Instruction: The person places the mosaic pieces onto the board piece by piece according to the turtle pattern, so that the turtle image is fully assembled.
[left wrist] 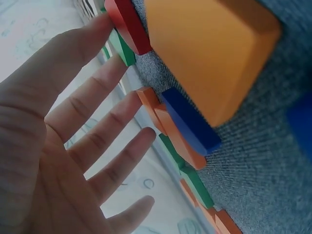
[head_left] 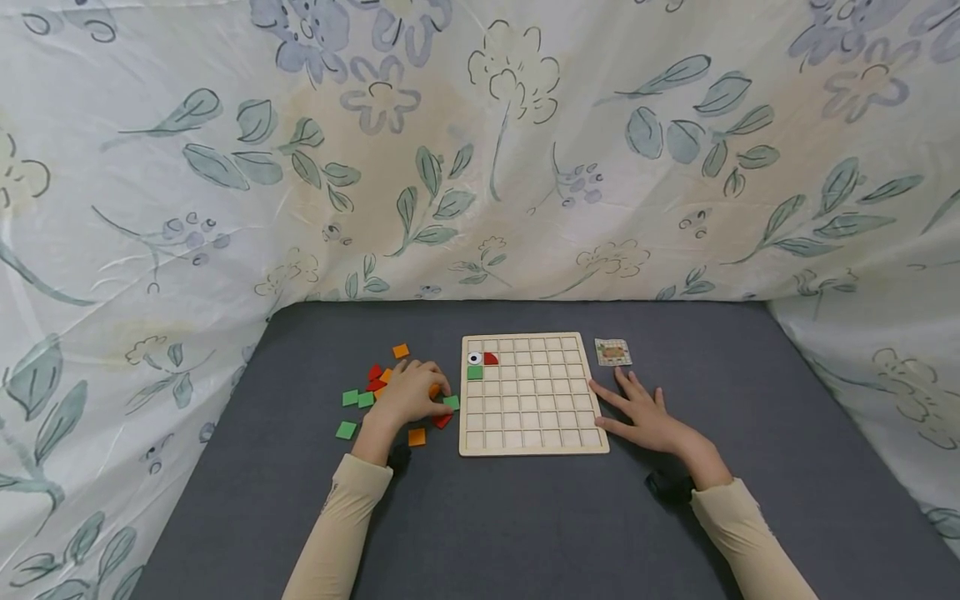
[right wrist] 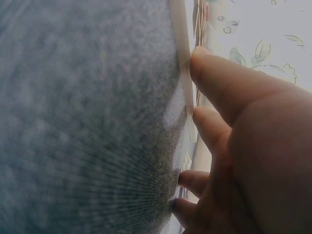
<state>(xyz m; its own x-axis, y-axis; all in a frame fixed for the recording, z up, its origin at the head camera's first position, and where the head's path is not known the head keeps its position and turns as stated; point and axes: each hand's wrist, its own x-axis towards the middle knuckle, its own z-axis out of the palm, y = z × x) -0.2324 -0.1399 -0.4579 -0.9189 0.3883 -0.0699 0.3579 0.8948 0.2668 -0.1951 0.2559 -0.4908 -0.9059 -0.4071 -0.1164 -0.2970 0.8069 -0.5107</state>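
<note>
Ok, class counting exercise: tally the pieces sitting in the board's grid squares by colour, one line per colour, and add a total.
White piece with an eye: 1
Red piece: 1
Green piece: 1
Total in the squares of the board: 3

card point(head_left: 613, 352): print illegibly small | nearest orange tile point(left wrist: 209, 53): cut by left-wrist top edge | rightmost blue piece point(left wrist: 302, 125): blurred
</note>
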